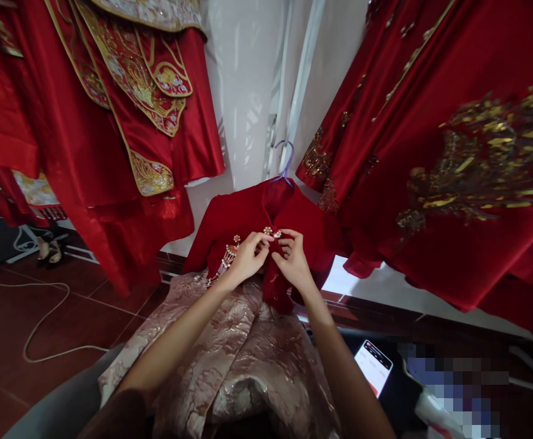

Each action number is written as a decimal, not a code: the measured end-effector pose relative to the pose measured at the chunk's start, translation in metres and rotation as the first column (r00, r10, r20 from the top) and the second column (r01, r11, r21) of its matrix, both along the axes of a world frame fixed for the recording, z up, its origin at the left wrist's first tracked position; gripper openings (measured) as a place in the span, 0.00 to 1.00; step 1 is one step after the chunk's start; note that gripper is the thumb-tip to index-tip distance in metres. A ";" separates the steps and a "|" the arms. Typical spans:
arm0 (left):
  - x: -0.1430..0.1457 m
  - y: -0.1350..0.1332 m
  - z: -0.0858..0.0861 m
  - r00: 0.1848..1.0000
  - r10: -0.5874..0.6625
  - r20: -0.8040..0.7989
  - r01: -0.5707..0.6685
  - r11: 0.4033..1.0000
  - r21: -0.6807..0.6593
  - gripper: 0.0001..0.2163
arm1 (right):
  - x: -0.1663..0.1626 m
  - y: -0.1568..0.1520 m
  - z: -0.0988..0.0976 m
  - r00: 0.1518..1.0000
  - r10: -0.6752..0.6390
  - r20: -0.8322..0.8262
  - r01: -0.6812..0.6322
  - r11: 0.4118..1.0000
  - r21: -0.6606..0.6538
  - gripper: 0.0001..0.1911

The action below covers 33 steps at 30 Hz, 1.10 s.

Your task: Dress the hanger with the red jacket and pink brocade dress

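Observation:
A red jacket [230,225] on a purple hanger [286,161] lies in front of me, over a pale pink brocade skirt [234,360]. Both my hands meet at the jacket's front opening. My left hand [248,256] pinches the fabric beside a pearl and gold button clasp [272,232]. My right hand [293,259] has its fingers curled on the opposite red edge at the same clasp. A beaded tassel ornament [224,262] hangs on the jacket left of my left hand.
Red embroidered gowns hang at left [124,122] and right [454,152], with a white wall [248,91] between. A phone [374,366] with a lit screen lies at lower right. A white cable [42,317] runs over the dark red floor, and shoes [49,250] stand at far left.

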State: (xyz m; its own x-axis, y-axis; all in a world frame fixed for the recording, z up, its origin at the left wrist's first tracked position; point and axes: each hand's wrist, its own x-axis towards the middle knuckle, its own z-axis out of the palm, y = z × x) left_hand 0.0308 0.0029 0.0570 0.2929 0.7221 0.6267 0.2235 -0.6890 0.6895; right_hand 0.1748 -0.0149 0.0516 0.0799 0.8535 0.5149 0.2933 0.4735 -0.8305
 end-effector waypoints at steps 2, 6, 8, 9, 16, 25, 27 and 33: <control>0.002 0.004 -0.007 0.999 0.030 0.017 -0.030 1.000 0.001 0.11 | 0.007 -0.005 -0.002 0.999 -0.034 0.025 0.035 0.998 -0.043 0.23; 0.006 0.013 -0.020 0.990 0.095 0.109 -0.078 0.985 -0.152 0.12 | 0.023 -0.017 0.001 0.979 -0.105 0.175 0.125 0.986 -0.107 0.11; 0.008 0.012 -0.022 0.983 0.121 0.137 -0.084 0.964 -0.251 0.13 | 0.028 -0.023 0.006 0.964 -0.141 0.225 0.164 0.983 -0.088 0.09; 0.009 0.008 -0.021 0.982 0.116 0.148 -0.070 0.956 -0.286 0.15 | 0.029 -0.026 0.009 0.960 -0.160 0.229 0.180 0.981 -0.069 0.10; 0.012 -0.043 -0.019 0.944 -0.079 0.321 0.207 0.898 -0.388 0.19 | 0.011 -0.043 0.025 0.992 0.124 0.022 -0.119 0.980 -0.161 0.19; -0.002 -0.027 -0.045 0.863 0.324 0.387 -0.198 0.923 -0.330 0.13 | 0.004 -0.050 0.020 0.964 0.104 0.247 -0.062 0.984 -0.169 0.12; -0.004 -0.024 -0.046 0.812 0.361 0.458 -0.229 0.920 -0.319 0.13 | 0.000 -0.050 0.019 0.957 0.106 0.269 -0.060 0.983 -0.175 0.14; 0.000 -0.035 -0.041 0.837 0.241 0.491 -0.022 0.911 -0.411 0.12 | -0.015 -0.046 0.012 0.962 0.042 0.270 -0.006 0.991 -0.133 0.18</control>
